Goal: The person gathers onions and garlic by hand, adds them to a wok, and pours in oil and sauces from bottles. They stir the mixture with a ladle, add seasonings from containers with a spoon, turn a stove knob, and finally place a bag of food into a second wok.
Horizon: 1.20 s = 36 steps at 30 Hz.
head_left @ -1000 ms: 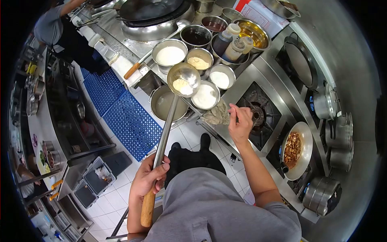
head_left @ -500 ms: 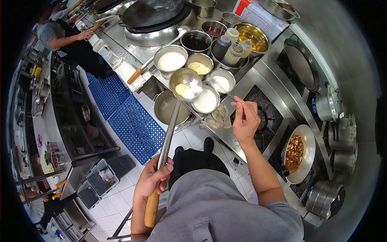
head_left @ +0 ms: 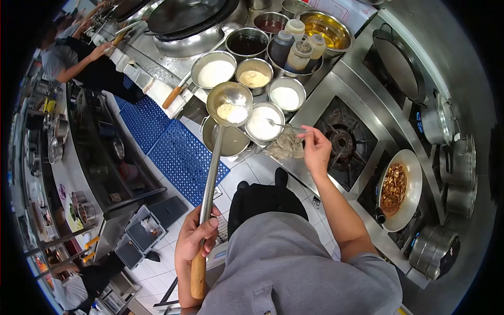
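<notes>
My left hand (head_left: 196, 236) is wrapped around the long handle of a wok ladle (head_left: 211, 163), near its wooden end. The ladle's bowl holds a pale yellow powder and a white powder side by side, level with the pots. Between the fingertips of my right hand (head_left: 316, 152) is a thin metal spoon (head_left: 286, 126). Its tip sits in the white powder of a steel bowl (head_left: 264, 137) just right of the ladle. Close by stand a bowl of white powder (head_left: 286, 98), a pot of yellow powder (head_left: 254, 78) and a pot of white contents (head_left: 213, 73).
A crumpled cloth (head_left: 286, 145) lies below the right hand, beside a gas burner (head_left: 341, 142). Squeeze bottles (head_left: 299, 56) and an oil bowl (head_left: 328, 30) stand behind. At right, a pan (head_left: 400, 190) holds browned pieces. A co-worker (head_left: 73, 63) stands at upper left.
My right hand has lowered slightly, and the spoon in it now reaches into the white powder. The ladle has shifted a little left in view as the camera turned.
</notes>
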### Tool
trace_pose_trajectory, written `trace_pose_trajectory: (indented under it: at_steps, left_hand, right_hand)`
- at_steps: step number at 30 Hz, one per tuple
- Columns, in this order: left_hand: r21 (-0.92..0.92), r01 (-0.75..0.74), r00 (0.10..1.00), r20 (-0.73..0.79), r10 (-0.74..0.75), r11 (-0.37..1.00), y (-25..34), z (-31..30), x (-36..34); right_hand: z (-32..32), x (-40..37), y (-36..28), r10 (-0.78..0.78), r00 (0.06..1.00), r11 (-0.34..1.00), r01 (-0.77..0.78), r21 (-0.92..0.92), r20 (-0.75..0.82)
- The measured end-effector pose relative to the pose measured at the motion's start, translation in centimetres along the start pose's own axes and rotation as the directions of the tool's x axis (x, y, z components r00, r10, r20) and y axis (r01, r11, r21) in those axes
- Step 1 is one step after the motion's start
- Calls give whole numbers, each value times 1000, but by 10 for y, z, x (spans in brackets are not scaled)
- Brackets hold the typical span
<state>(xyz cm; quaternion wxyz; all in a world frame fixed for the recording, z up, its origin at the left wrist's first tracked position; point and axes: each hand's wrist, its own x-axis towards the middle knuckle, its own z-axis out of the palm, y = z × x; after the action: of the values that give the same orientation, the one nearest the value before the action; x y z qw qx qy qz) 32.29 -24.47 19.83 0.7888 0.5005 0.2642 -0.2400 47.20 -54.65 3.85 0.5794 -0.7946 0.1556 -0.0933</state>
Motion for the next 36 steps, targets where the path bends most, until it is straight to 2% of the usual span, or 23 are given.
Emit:
trace_pose_trajectory:
  at_steps: [2,3,6,7,8,10,11,14,18,20,24,27,29,32,33,34,35,36]
  left_hand:
    - [5,6,1000,1,-6,1000,1,4,2]
    - [2,9,1000,3,-9,1000,1,6,3]
    - [-21,13,999,34,-12,1000,1,9,10]
    - [-29,15,999,41,-14,999,1,12,12]
    - [-37,19,999,46,-17,999,1,14,14]
    - [-35,25,997,72,-23,999,3,19,15]
    - [-36,24,996,85,-21,999,3,21,16]
    - [13,17,998,65,-18,1000,2,23,16]
    - [81,29,998,56,-33,996,6,24,16]
    - [92,31,999,29,-34,995,8,25,16]
    - [73,6,999,46,-10,997,7,19,22]
    - [100,0,997,75,-8,995,10,14,29]
    - [107,2,996,89,-12,994,13,13,34]
    - [102,-1,992,123,-12,995,16,11,44]
    - [101,-2,992,130,-11,995,17,10,48]
    - [102,-2,990,139,-13,995,17,9,52]
    - [102,-15,986,167,-2,995,17,7,56]
    - [77,-8,983,185,-6,997,17,6,59]
  right_hand:
    - [-11,6,-6,103,995,983,-104,154,17]
    - [-16,7,-17,104,994,974,-105,200,16]
    - [-19,8,-59,-5,1000,971,-1,240,25]
    - [-15,10,-58,-197,980,972,195,134,2]
    - [-16,15,-60,-392,919,920,391,-28,-54]
    - [-17,30,-64,-730,681,651,668,-362,-56]
    - [-15,41,-58,-703,708,671,633,-385,-61]
    - [-1,75,-5,-494,863,839,443,-317,-101]
    - [19,87,21,-359,928,901,317,-295,-99]
    - [25,87,24,-220,969,959,194,-206,-111]
    - [22,87,19,17,994,999,-22,-42,-109]
    - [14,90,29,82,991,969,-54,241,-107]
    - [3,85,14,155,984,925,-114,362,-86]
    - [-6,69,-23,140,987,895,-92,437,-79]
    - [-5,63,-31,75,995,904,-39,426,-68]
    - [0,59,-36,-86,991,948,114,296,-107]
    - [1,46,-61,-217,966,970,229,78,-139]
    - [2,33,-84,-345,927,934,324,-147,-147]
